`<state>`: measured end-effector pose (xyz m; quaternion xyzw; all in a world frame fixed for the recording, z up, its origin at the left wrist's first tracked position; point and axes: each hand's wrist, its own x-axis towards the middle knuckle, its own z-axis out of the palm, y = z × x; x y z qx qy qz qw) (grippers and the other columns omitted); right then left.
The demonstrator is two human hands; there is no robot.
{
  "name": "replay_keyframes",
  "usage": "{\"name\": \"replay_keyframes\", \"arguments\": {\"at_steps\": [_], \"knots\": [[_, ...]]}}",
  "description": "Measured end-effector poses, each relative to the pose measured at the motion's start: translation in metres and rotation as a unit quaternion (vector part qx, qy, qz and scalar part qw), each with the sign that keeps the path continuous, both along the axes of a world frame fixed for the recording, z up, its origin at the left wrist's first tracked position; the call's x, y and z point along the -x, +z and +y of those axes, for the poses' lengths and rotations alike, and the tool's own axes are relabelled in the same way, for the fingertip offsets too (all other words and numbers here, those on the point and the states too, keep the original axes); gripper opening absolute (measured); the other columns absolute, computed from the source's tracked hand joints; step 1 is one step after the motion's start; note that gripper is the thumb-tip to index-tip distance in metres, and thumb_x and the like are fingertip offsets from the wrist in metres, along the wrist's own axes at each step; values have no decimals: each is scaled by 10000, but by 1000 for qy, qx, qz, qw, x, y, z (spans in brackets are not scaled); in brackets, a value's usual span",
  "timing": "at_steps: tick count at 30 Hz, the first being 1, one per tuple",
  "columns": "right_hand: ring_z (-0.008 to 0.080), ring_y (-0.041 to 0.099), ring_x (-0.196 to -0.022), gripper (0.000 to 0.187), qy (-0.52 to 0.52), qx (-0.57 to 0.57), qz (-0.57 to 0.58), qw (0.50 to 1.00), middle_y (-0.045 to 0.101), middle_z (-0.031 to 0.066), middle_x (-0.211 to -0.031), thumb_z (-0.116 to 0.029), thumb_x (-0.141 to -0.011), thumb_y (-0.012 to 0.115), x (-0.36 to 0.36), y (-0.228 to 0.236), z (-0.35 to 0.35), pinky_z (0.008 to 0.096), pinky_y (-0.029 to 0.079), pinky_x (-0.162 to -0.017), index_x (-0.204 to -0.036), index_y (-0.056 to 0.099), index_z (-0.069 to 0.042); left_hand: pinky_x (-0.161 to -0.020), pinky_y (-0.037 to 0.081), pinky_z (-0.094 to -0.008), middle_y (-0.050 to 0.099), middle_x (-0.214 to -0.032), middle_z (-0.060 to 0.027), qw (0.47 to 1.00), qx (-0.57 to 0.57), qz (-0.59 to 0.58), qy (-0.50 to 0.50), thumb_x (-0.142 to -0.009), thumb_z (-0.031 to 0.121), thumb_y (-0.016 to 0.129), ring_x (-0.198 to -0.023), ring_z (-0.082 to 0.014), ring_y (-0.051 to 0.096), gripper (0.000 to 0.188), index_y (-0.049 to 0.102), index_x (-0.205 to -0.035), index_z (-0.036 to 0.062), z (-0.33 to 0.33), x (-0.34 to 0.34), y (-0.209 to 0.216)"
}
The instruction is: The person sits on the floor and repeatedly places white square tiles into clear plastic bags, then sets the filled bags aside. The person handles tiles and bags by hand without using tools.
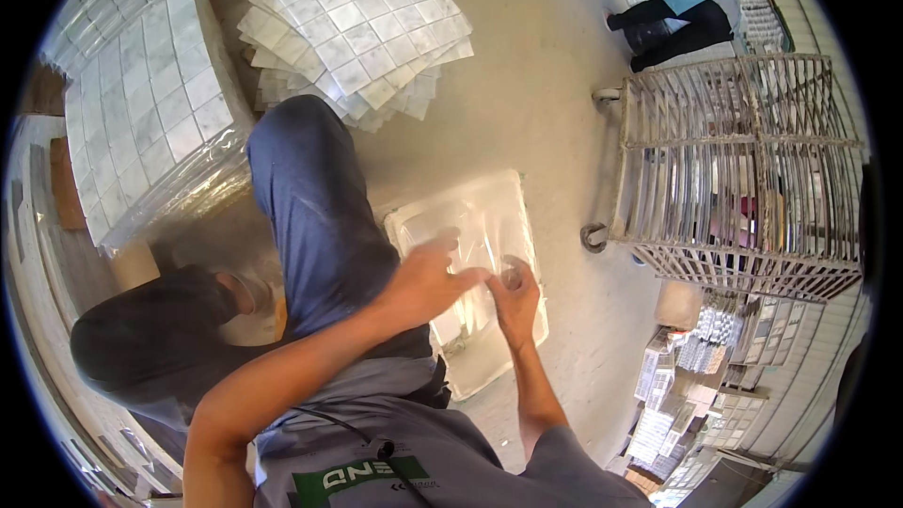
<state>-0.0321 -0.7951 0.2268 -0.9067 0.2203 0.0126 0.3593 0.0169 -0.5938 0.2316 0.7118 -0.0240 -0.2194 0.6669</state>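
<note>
Below my hands lies a pale, roughly rectangular tray-like piece (520, 212) with shiny clear plastic over it. My left hand (428, 277) reaches across it from the left, its thumb pointing toward my other hand. Motion smears its fingers, so what they hold does not show. Close to that thumb, my right hand (514, 299) has its fingers curled in over the same piece. Anything between these fingers is too small or blurred to name. Beyond my knee, square marble mosaic tile sheets (362, 14) are piled in a fanned stack.
Another tall stack of marble mosaic sheets (141, 103) stands at the left, partly wrapped in clear plastic. A slatted metal cart (738, 146) on casters is at the right. Behind it a person (691, 9) sits bent over. Boxes and stacked tiles (677, 376) line the lower right.
</note>
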Motion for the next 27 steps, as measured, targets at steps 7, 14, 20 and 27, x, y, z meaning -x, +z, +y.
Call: {"name": "replay_keyframes", "arguments": {"at_steps": [7, 14, 20, 27], "knots": [[95, 576, -783, 221, -39, -230, 14, 972, 656, 34, -866, -121, -887, 654, 23, 2, 21, 227, 458, -709, -1040, 659, 38, -689, 561, -344, 649, -991, -206, 914, 155, 367, -74, -886, 121, 605, -858, -263, 669, 342, 544, -1094, -143, -64, -5, -68], [180, 621, -901, 285, -217, -319, -64, 920, 660, 125, -1004, -177, -955, 530, 27, -25, -19, 312, 515, -777, -1078, 633, 59, -602, 563, -326, 676, -871, -184, 916, 126, 376, 61, -873, 22, 514, -740, -267, 687, 182, 626, -972, -82, -67, 3, -66], [176, 611, -786, 268, -316, -180, -255, 896, 657, 112, -889, -178, -931, 545, 10, 11, -89, 291, 494, -682, -1030, 640, 53, -821, 508, -474, 643, -971, -260, 968, -159, 196, 3, -803, 52, 513, -953, -421, 619, 190, 646, -918, -21, -77, 4, -98], [116, 535, -633, 158, -298, -129, -350, 879, 595, 54, -707, -127, -882, 632, -5, 87, -144, 249, 431, -588, -807, 641, 11, -765, 524, -481, 638, -912, -290, 958, -264, 23, -109, -793, 34, 522, -892, -434, 638, 156, 608, -895, -46, -73, 8, -72]]}}
